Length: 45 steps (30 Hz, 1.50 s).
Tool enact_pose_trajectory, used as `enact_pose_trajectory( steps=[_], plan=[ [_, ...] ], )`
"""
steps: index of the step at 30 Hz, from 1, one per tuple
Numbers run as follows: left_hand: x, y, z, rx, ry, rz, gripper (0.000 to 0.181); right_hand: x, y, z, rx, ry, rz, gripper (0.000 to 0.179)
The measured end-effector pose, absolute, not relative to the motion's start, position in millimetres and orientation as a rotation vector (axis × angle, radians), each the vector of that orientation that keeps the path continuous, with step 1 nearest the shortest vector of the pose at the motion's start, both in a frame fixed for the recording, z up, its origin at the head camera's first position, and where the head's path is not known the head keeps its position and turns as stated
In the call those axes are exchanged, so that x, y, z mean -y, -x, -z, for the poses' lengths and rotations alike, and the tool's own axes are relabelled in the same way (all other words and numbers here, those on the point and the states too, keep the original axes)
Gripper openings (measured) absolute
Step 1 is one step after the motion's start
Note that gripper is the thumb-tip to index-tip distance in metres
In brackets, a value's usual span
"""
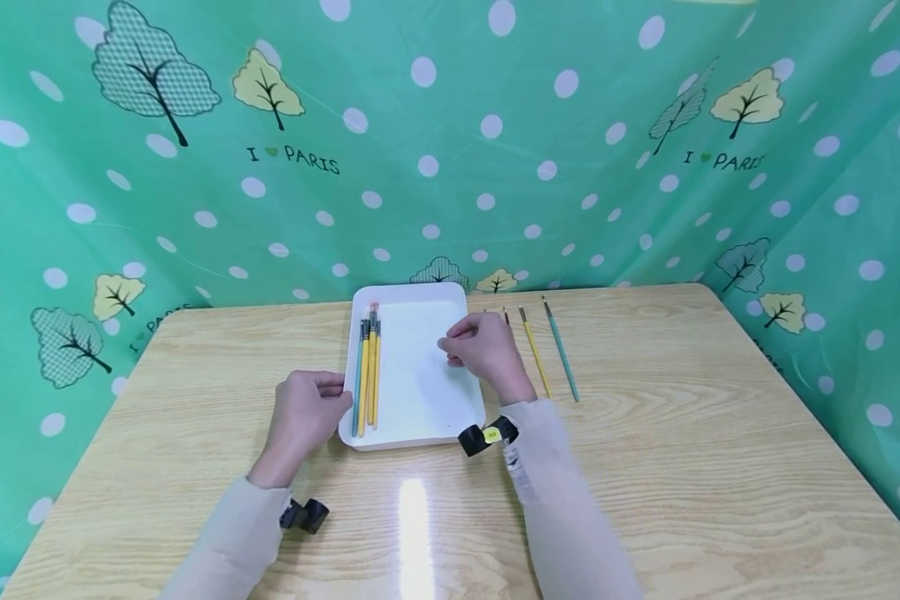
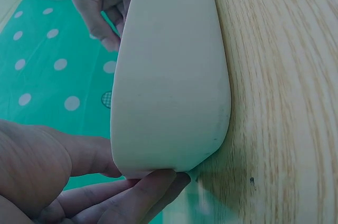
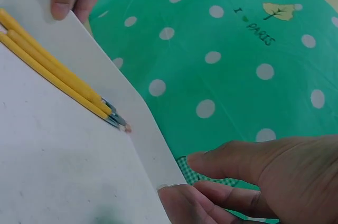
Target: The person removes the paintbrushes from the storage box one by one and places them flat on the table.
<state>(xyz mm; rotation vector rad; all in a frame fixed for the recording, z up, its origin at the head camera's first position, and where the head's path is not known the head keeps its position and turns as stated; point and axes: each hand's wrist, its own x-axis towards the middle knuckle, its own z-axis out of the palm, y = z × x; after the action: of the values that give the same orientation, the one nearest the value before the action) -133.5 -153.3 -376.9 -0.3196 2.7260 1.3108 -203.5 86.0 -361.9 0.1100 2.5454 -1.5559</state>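
A white tray [image 1: 420, 367] lies on the table, with several paintbrushes [image 1: 364, 375] side by side along its left inside wall. Most have yellow handles; the leftmost is teal. My left hand [image 1: 309, 410] pinches the tray's left wall, thumb at the inside and fingers outside; the left wrist view shows the wall [image 2: 169, 76] between thumb and fingers. Over the right part of the tray hovers my right hand [image 1: 483, 346], fingers loosely bent, thumb and forefinger apart with nothing between them. In the right wrist view the yellow paintbrushes [image 3: 58, 71] lie inside the tray.
To the right of the tray, a yellow paintbrush [image 1: 534, 350] and a teal paintbrush [image 1: 561, 348] lie on the wooden table [image 1: 682, 433]. Two more brush tips show beyond my right hand. A green dotted cloth [image 1: 390, 167] hangs behind the table and at its sides.
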Motion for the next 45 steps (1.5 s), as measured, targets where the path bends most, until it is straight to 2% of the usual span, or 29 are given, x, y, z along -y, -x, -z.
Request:
enact_pose_trajectory(
  steps=[30,45],
  plan=[
    [154.5,130.9,380.2,-2.724,0.326,-1.306,0.034,-23.0,184.9,382.4,-2.471,-0.054,1.425,0.019],
    [152.8,132.7,377.8,-2.744,0.294,-1.307,0.032,-0.3,180.0,394.1,-2.566,0.066,1.318,0.028]
  ],
)
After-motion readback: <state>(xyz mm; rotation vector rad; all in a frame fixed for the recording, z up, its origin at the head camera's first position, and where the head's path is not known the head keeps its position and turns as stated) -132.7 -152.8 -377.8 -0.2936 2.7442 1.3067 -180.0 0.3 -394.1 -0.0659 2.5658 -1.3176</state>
